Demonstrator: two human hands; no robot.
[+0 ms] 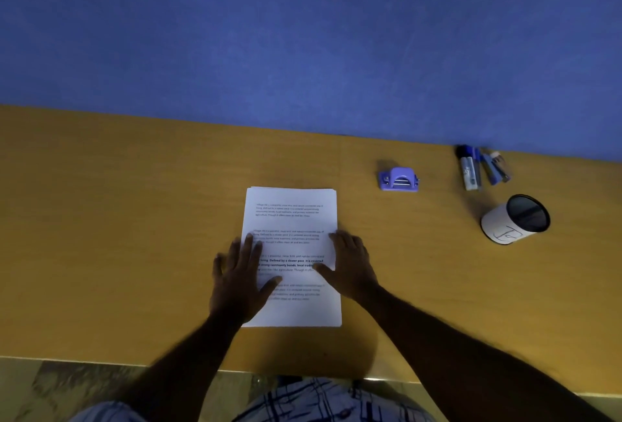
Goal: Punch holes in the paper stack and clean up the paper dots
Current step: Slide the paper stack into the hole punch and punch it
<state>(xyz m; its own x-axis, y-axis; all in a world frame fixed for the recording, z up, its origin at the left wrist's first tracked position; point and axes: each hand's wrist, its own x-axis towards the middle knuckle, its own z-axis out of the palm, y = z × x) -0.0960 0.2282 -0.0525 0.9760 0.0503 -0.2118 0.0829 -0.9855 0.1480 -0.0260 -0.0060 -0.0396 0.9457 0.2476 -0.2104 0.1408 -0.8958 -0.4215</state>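
head view: paper stack (291,219) mid-desk, light, floppy, sheets likely to slide; best gripped along both long edges. left hand (240,273), right hand (350,263) flat on it, fingers spread. hole punch (399,180) apart, untouched.

the top sheet of the paper stack (291,219), lying mid-desk (134,219) toward the near edge, carries four blocks of print. only the bold third block reads in part: "living. defined by a slower pace. it is centered", then "strong community bonds, local tradi", with the line ends hidden under the left hand (239,273) and right hand (350,266). the other blocks are too faint. the white cup (505,231) near the right edge bears an unclear handwritten mark, perhaps a "t". labels on the markers (469,170) at the far edge are illegible.
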